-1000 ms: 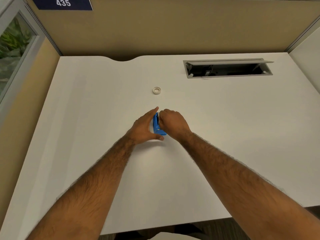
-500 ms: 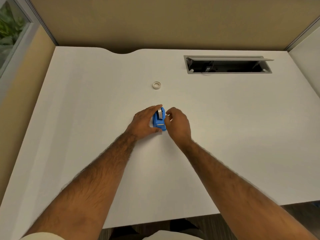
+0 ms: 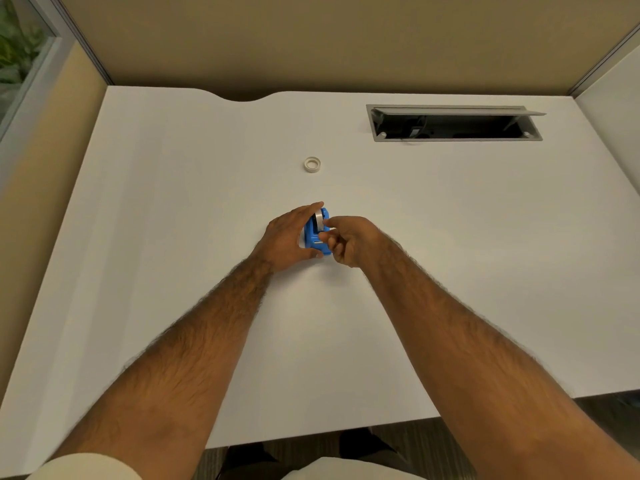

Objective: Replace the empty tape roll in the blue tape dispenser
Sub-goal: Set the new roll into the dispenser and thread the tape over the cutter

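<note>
Blue tape dispenser point(image 3: 317, 233) stands on the white desk point(image 3: 173, 237), a tape roll seated in it. Left hand point(image 3: 289, 239) grasps its left side. Right hand point(image 3: 348, 239) pinches at its right side. Spare roll point(image 3: 312, 164) lies beyond the dispenser, well apart.

Warm, even overhead light washes the white worktop point(image 3: 173, 237), and shadows under the forearms are soft. Edges bow with wide-angle distortion; fine detail looks slightly smeared.

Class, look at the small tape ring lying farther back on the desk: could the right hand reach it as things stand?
Probably yes. The tape ring lies alone on the bare desk, just beyond the blue dispenser; nothing blocks the right hand.
</note>
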The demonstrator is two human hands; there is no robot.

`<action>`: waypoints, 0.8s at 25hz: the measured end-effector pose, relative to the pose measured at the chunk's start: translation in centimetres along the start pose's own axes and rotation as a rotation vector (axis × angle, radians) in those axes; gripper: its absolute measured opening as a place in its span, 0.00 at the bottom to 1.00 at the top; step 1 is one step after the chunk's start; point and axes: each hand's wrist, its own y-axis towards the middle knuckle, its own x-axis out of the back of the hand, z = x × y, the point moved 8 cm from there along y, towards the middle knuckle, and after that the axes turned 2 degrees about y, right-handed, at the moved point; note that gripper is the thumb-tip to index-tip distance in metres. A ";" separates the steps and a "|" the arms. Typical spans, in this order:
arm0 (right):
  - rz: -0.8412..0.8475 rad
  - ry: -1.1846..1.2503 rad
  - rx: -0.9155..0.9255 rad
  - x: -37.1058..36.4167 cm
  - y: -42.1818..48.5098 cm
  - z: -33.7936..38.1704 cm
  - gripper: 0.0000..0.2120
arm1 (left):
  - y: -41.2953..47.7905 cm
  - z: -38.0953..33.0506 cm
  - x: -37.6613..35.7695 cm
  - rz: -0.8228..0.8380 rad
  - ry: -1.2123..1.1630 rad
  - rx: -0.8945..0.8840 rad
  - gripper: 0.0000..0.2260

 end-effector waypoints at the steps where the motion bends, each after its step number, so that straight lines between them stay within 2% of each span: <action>1: 0.003 0.012 -0.005 -0.2 0.0 0.0 0.10 | 0.0 0.0 0.0 0.004 0.013 -0.004 0.44; 5: -0.003 0.109 0.009 -0.9 -0.3 -0.1 0.05 | 0.0 0.1 -0.1 0.036 0.049 0.007 0.44; 10: -0.023 0.168 0.051 -1.2 -0.3 -0.2 0.09 | -0.1 0.5 -0.1 0.029 0.055 0.073 0.50; 16: -0.035 0.218 0.088 -0.9 0.0 -0.5 0.12 | 0.3 0.7 0.0 0.023 0.120 0.099 0.45; 20: -0.045 0.227 0.119 -1.0 -0.1 -0.9 0.13 | 0.3 0.3 0.2 0.033 0.123 0.114 0.45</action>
